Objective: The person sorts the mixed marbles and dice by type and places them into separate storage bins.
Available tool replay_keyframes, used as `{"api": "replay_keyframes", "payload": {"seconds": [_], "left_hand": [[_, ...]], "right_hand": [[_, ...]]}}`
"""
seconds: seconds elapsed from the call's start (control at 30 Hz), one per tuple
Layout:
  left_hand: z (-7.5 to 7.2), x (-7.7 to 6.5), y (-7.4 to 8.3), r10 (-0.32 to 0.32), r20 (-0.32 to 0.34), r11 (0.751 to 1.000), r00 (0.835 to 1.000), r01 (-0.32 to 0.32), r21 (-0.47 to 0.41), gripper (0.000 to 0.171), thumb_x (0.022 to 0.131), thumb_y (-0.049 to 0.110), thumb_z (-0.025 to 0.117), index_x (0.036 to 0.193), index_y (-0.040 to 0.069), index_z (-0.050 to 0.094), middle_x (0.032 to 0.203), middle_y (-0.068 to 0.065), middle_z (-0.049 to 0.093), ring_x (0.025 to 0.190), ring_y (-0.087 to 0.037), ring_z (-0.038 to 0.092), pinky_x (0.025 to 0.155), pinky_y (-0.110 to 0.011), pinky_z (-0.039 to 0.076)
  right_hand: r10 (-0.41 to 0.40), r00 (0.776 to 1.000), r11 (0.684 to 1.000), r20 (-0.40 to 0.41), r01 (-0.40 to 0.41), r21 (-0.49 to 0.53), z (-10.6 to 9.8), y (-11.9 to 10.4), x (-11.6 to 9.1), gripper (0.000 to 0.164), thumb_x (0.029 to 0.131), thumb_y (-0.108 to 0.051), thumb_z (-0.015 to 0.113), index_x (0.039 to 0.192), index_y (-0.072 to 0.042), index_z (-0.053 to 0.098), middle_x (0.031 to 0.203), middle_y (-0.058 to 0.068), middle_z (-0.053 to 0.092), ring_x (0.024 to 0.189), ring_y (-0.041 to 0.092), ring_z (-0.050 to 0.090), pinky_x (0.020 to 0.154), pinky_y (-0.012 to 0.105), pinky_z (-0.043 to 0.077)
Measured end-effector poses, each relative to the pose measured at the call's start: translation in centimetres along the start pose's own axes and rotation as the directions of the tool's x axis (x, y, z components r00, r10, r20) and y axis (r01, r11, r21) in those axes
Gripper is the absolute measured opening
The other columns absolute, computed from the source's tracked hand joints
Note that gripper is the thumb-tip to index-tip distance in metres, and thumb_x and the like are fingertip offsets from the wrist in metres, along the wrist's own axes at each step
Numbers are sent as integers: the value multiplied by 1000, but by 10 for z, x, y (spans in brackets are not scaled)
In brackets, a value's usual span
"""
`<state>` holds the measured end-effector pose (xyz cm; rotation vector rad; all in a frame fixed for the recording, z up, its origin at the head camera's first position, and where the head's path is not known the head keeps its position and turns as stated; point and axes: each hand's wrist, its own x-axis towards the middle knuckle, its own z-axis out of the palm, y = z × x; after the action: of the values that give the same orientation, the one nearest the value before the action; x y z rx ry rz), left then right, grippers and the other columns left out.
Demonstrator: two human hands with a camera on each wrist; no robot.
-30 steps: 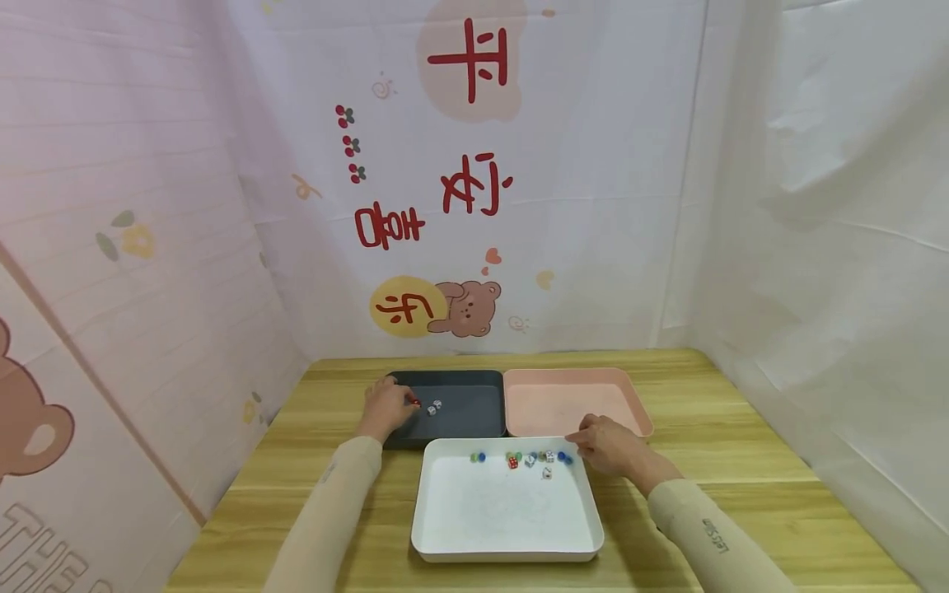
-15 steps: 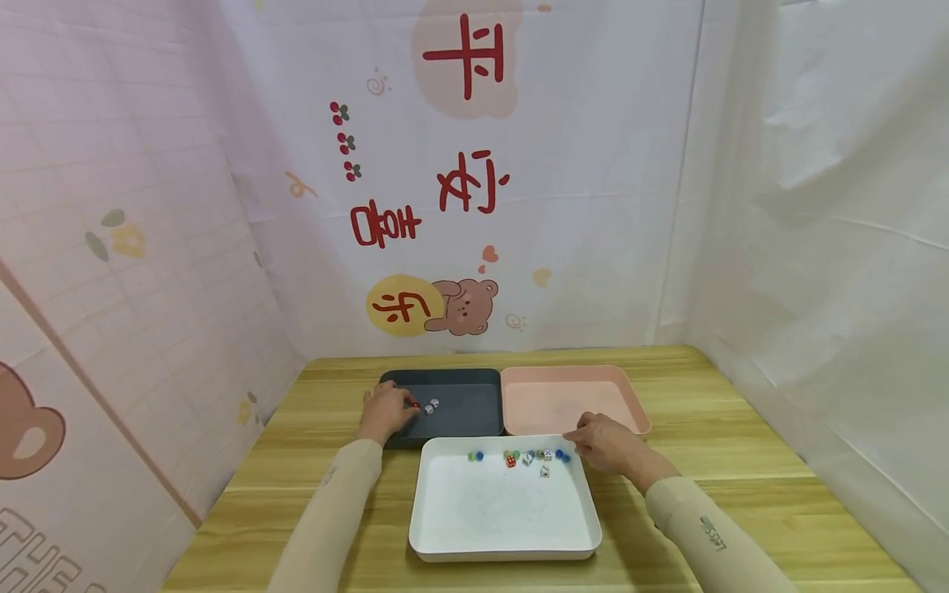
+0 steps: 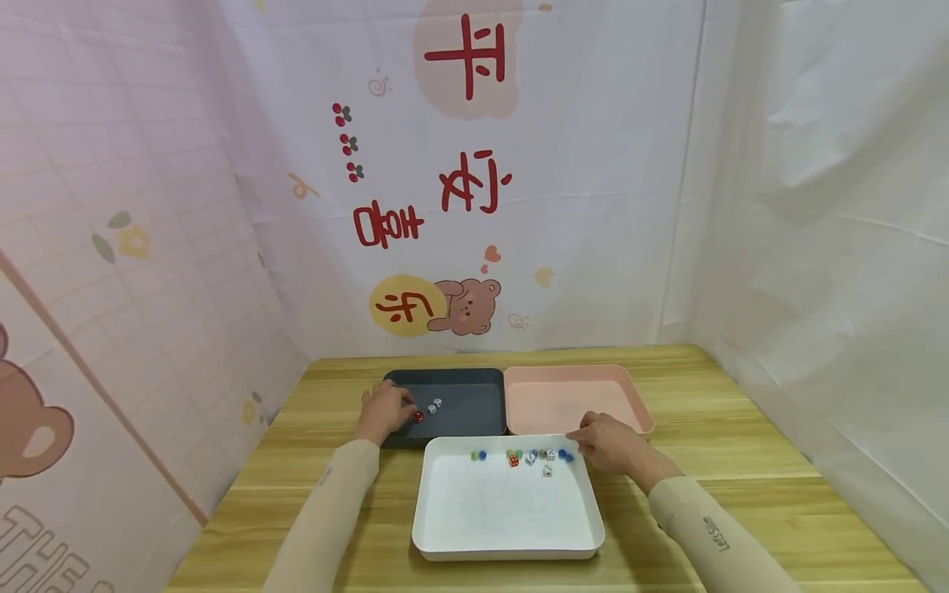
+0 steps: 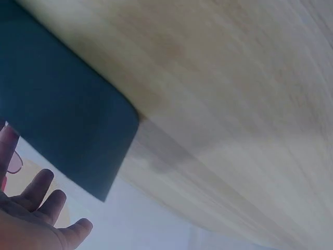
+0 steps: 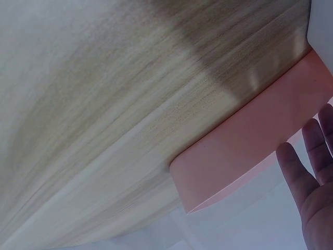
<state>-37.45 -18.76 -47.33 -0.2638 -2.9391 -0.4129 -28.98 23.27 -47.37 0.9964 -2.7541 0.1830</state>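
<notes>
My left hand (image 3: 384,410) reaches over the left side of the dark tray (image 3: 474,403). Just beyond its fingertips a red die (image 3: 418,417) lies on the tray floor, next to two white dice (image 3: 434,406). Loosely spread fingers (image 4: 50,207) show beside that tray's wall in the left wrist view. My right hand (image 3: 610,443) is at the back right corner of the white tray (image 3: 511,527), index finger pointing at the rim and blue beads (image 3: 566,455). In the right wrist view its relaxed fingers (image 5: 294,172) are beside the pink tray (image 5: 250,135).
Along the white tray's back wall lie a red die (image 3: 514,460), several white dice (image 3: 550,454) and green and blue beads (image 3: 478,455). The pink and dark trays stand side by side behind it on the wooden table (image 3: 756,494). Printed cloth (image 3: 593,165) hangs behind the table.
The red die has left my left fingertips and now lies on the dark tray's floor, slightly nearer to me. My right hand has stayed at the white tray's corner.
</notes>
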Motion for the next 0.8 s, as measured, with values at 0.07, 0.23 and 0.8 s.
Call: {"api": "replay_keyframes", "payload": {"seconds": [0.07,0.23,0.8], "left_hand": [[0,1,2,12,-4,1000,1000,-12,7,19,90,26,74,100,11,76,128,-24,56,122,-44,48,99,-63,33],[-4,0,11,41,0,999,999,-41,9,20,90,26,74,103,11,75,135,-25,53,128,-44,44,101,-63,33],[-6,-7,58,161,27,984,987,-158,-87,26,90,32,74,109,14,75,144,-17,48,139,-34,35,114,-63,16]], "right_hand": [[1,1000,1000,0,-1,0,0,0,0,26,86,-3,70,112,-6,76,90,7,62,80,23,57,71,35,52],[2,1000,1000,-4,-2,-4,0,0,0,26,86,-4,70,112,-6,76,91,7,62,79,24,57,72,36,52],[7,1000,1000,-23,-8,-9,0,-3,-2,27,85,-3,71,112,-6,76,90,7,60,78,25,58,71,36,53]]}}
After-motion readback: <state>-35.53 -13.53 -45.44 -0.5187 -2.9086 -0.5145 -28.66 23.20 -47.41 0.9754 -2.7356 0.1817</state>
